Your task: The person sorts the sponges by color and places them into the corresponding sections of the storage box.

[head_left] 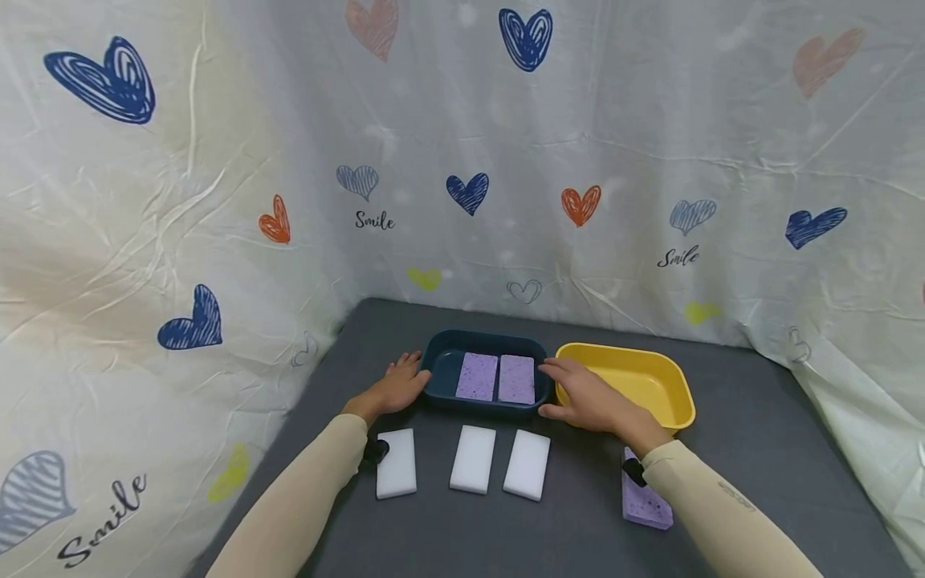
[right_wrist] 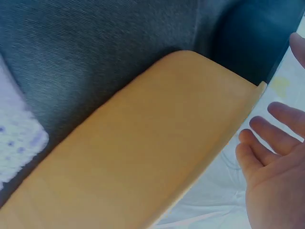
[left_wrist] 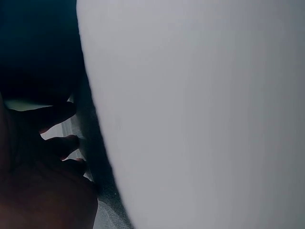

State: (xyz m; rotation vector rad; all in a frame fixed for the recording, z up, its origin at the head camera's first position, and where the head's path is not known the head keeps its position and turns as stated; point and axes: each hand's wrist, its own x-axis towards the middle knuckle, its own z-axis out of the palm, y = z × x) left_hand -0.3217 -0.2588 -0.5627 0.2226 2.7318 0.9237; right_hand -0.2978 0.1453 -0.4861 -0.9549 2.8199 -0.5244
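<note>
So, the blue tray (head_left: 446, 372) lies long-ways between your left hand (head_left: 396, 388) and your right hand (head_left: 591, 396), one close at each end. Both are loosely spread and grip nothing; I can't tell if they touch it.

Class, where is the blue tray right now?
In the head view, the blue tray sits just below centre, between the left hand and the right hand, left of the yellow tray.
</note>
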